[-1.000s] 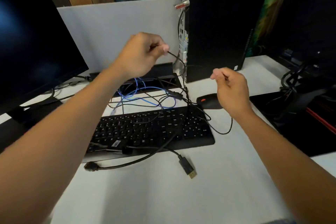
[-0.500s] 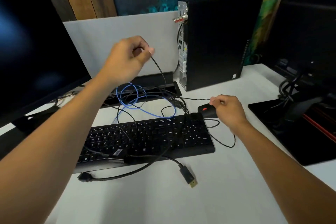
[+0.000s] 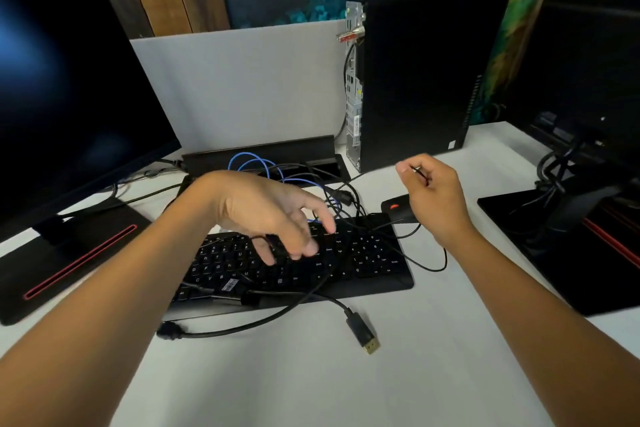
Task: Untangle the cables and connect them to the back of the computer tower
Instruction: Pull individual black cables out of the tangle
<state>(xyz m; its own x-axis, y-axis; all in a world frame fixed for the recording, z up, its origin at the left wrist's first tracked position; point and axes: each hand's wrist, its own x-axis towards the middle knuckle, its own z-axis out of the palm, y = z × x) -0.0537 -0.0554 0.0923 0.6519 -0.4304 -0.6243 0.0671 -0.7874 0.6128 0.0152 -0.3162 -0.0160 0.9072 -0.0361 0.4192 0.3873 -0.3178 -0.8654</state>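
A dark monitor (image 3: 69,87) stands at nine o'clock on the white desk (image 3: 398,388). The left hand (image 3: 270,215) hovers over the black keyboard (image 3: 367,260) at centre, fingers loosely spread and pointing down; whether they touch the black cable (image 3: 277,322) draped across the keys is unclear. A blue cable (image 3: 256,163) tangles with black ones at twelve o'clock of the keyboard. A gold-tipped connector (image 3: 363,333) lies loose at six o'clock. The computer tower (image 3: 426,76) stands at one o'clock, rear ports facing left. The right hand (image 3: 433,194) pinches a thin black wire (image 3: 429,263) above the mouse (image 3: 398,208) at two o'clock.
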